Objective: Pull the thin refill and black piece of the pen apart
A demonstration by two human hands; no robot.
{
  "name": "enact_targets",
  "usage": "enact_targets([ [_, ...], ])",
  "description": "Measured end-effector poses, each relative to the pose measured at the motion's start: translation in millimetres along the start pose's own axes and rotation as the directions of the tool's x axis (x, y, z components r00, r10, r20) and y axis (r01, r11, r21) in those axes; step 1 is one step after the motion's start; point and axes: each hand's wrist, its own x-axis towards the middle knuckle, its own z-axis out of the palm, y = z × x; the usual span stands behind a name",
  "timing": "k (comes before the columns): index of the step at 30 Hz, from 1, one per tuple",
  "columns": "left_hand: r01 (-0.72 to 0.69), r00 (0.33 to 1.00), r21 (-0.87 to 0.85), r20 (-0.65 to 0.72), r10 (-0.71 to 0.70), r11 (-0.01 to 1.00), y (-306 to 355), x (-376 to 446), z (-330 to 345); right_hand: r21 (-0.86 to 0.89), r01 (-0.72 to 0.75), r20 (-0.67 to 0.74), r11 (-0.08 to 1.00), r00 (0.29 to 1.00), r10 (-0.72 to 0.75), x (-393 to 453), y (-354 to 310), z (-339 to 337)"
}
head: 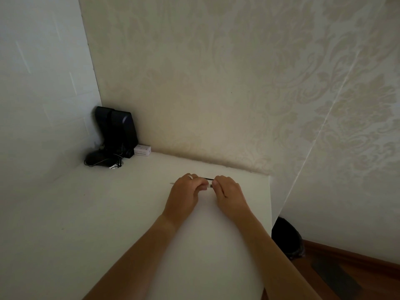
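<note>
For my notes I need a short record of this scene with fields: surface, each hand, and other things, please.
surface: white table in a wallpapered corner
left hand: wears a ring, pinches a thin pen-like object
right hand: pinches the same object's other end
far corner: black speakers, small white box, dark cables

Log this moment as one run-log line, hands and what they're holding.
left hand: pinches thin pen-like stick | right hand: pinches its other end | over white table | black device in corner

White table point(108, 224) — black speakers point(116, 131), small white box point(142, 150) in its corner
</note>
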Motion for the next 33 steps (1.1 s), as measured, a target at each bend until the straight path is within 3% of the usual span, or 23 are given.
enact_targets([
  [9,-0.064,0.997,0.134,0.044,0.059,0.989,-2,2,0,-0.007,0.046,0.008,0.999,0.999,-0.046,-2,3,1],
  [24,-0.022,0.998,0.087,-0.058,0.027,0.996,0,1,-4,0.092,0.034,-0.022,0.995,0.999,-0.032,-4,-7,-7],
  [33,-0.012,0.999,0.192,0.031,0.007,0.981,-8,0,1,0.028,0.104,-0.045,0.994,0.994,-0.103,-5,-5,-6],
])
